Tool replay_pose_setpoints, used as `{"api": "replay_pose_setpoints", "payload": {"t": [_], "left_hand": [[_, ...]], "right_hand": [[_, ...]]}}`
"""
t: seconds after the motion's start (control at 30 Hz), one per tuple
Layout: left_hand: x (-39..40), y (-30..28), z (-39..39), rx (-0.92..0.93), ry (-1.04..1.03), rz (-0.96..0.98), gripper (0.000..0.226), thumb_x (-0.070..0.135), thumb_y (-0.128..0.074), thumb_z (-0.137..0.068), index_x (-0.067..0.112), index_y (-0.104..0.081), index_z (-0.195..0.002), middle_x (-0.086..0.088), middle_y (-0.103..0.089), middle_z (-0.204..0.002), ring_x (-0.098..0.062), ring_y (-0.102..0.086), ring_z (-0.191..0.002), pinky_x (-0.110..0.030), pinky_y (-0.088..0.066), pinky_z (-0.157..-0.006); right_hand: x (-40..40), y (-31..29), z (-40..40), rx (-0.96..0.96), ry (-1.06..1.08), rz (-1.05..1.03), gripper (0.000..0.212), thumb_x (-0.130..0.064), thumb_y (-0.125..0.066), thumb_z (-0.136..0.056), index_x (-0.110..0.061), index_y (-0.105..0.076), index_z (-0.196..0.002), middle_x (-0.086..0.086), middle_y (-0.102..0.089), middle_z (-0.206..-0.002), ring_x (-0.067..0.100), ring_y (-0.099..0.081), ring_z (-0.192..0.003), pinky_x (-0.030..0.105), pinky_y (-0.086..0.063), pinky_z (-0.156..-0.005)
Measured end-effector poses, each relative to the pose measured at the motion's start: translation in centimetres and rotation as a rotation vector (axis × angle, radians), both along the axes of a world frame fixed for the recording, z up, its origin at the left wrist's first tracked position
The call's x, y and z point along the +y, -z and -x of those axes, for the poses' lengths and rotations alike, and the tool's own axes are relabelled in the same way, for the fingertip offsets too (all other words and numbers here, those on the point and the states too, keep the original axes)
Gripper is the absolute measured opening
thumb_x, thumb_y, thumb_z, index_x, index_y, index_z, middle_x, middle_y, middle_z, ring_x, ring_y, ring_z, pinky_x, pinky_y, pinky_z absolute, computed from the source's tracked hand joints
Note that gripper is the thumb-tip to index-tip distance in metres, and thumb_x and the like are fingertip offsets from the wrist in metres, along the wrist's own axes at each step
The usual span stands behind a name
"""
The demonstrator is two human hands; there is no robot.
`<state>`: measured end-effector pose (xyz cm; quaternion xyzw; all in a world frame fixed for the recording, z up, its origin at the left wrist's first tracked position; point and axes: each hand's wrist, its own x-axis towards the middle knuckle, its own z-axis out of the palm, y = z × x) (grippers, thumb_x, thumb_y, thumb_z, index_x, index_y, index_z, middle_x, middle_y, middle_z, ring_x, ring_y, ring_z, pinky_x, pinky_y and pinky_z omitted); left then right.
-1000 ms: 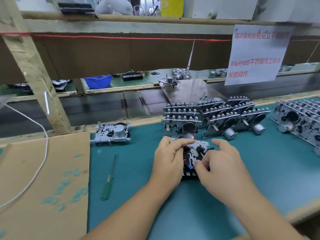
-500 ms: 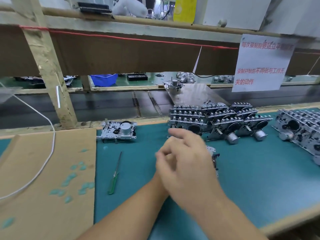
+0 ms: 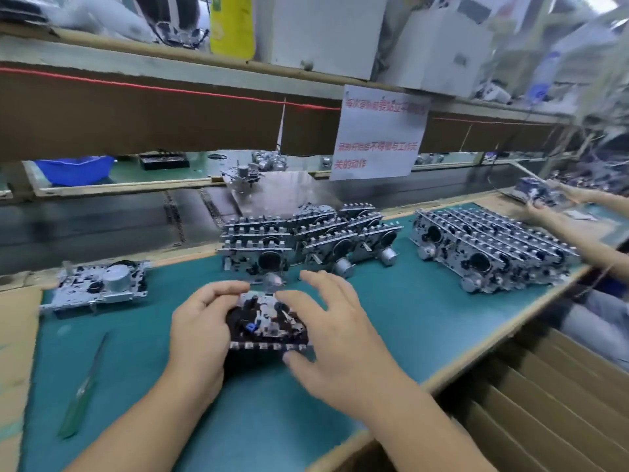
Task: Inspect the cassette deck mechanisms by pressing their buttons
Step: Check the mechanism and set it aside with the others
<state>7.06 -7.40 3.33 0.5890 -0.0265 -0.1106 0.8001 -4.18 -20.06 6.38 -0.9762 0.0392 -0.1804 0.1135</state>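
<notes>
Green matting is covering the table (image 3: 442, 335), and a cassette mechanism (image 3: 269, 323) is lying on it at the lower centre of the frame, its row of buttons (image 3: 269, 345) facing the person. The left hand (image 3: 200, 330) is curling round the mechanism's left side, fingers hooking over the far edge. The right hand (image 3: 335, 338) is reaching in with fingers spread over the right side, thumb lying at the buttons. Stacks of mechanisms (image 3: 306, 240) are sitting just behind, and a screwdriver (image 3: 81, 390) is lying at lower left.

white paper sign (image 3: 379, 131), red Chinese text, partly blurred
</notes>
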Motion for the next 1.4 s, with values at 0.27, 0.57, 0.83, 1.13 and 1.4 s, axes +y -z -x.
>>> {"api": "replay_pose_setpoints", "payload": {"t": [0.27, 0.57, 0.83, 1.13, 1.4], "left_hand": [[-8.8, -2.0, 6.2, 0.231, 0.304, 0.005, 0.029, 0.003, -0.055, -0.097, 0.017, -0.080, -0.091, -0.005, -0.080, -0.087, -0.018, -0.070, -0.058, -0.024, -0.049, -0.044], [-19.1, -4.0, 8.6, 0.311, 0.441, -0.107, 0.022, 0.004, -0.055, -0.098, 0.012, -0.075, -0.096, -0.014, -0.069, -0.090, -0.022, -0.063, -0.052, -0.027, -0.049, -0.037], [-23.6, -5.7, 3.7, -0.290, 0.544, -0.138, 0.028, 0.057, -0.050, -0.095, 0.042, -0.064, -0.114, -0.004, -0.079, -0.096, -0.028, -0.076, -0.092, -0.039, -0.063, -0.077], [-24.6, 3.2, -2.9, -1.396, 0.152, -1.051, 0.042, 0.029, -0.071, -0.085, 0.013, -0.071, -0.124, -0.023, -0.034, -0.162, -0.040, -0.028, -0.152, -0.053, -0.016, -0.123], [-25.0, 4.1, -3.4, -1.437, 0.104, -1.033, 0.013, 0.025, -0.063, -0.082, 0.016, -0.071, -0.085, -0.018, -0.038, -0.161, -0.035, -0.025, -0.153, -0.047, -0.008, -0.128]], "right_hand": [[-10.5, 2.0, 9.3, -0.236, 0.120, -0.158, 0.069, -0.004, -0.068, -0.068, -0.024, -0.060, -0.133, -0.003, -0.054, -0.134, 0.015, -0.052, -0.126, 0.022, -0.039, -0.107], [-17.7, 2.5, 13.6, -0.392, 0.198, 0.052, 0.041, -0.037, -0.077, -0.081, -0.019, -0.068, -0.118, -0.009, -0.065, -0.109, 0.019, -0.059, -0.109, 0.028, -0.044, -0.102], [-26.4, -5.7, 7.4, -0.427, 0.577, -0.092, 0.023, -0.037, -0.080, -0.082, -0.025, -0.072, -0.100, -0.013, -0.065, -0.068, 0.022, -0.060, -0.069, 0.028, -0.037, -0.065], [-36.8, -10.1, -12.8, -0.115, 0.640, -0.043, 0.031, -0.039, -0.075, -0.086, -0.013, -0.066, -0.099, 0.003, -0.059, -0.082, 0.023, -0.055, -0.078, 0.026, -0.038, -0.059], [-38.3, -4.6, -18.0, 0.332, 0.661, -0.019, 0.013, -0.021, -0.063, -0.087, -0.009, -0.057, -0.086, 0.013, -0.066, -0.109, 0.032, -0.060, -0.091, 0.045, -0.051, -0.089]]}}
